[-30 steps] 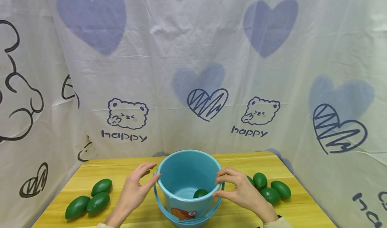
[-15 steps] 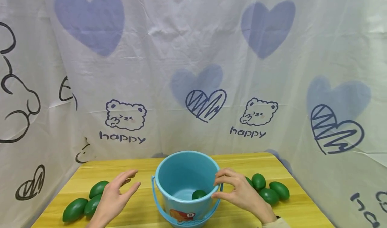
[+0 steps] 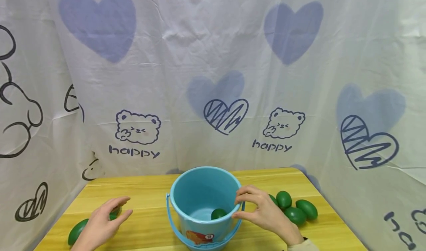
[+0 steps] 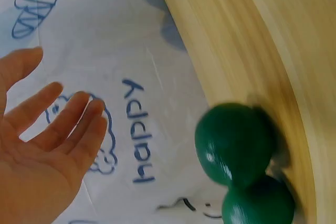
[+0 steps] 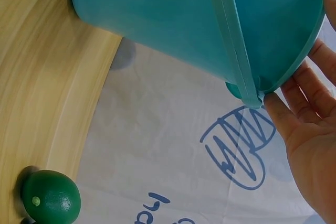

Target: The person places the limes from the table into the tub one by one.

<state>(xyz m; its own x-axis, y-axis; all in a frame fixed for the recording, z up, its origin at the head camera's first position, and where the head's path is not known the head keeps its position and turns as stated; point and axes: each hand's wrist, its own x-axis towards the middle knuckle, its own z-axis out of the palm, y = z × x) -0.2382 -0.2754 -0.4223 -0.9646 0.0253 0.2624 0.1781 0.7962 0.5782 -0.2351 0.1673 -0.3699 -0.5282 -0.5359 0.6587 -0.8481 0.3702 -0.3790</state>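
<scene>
At 3 o'clock on the rim, the right hand [image 3: 261,208] rests its relaxed fingers, probably to steady the one blue bucket [image 3: 199,227], whose single handle [image 3: 170,217] hangs towards 6 o'clock, presumably leaving the mouth free. The left hand [image 3: 100,225], empty with fingers loosely extended, partly hides the left-side fruits [image 3: 77,231] at 8 o'clock, at least two. One green fruit [image 3: 218,214] lies inside at 5 o'clock; four right-side fruits [image 3: 307,209] sit clustered beyond 3 o'clock.
</scene>
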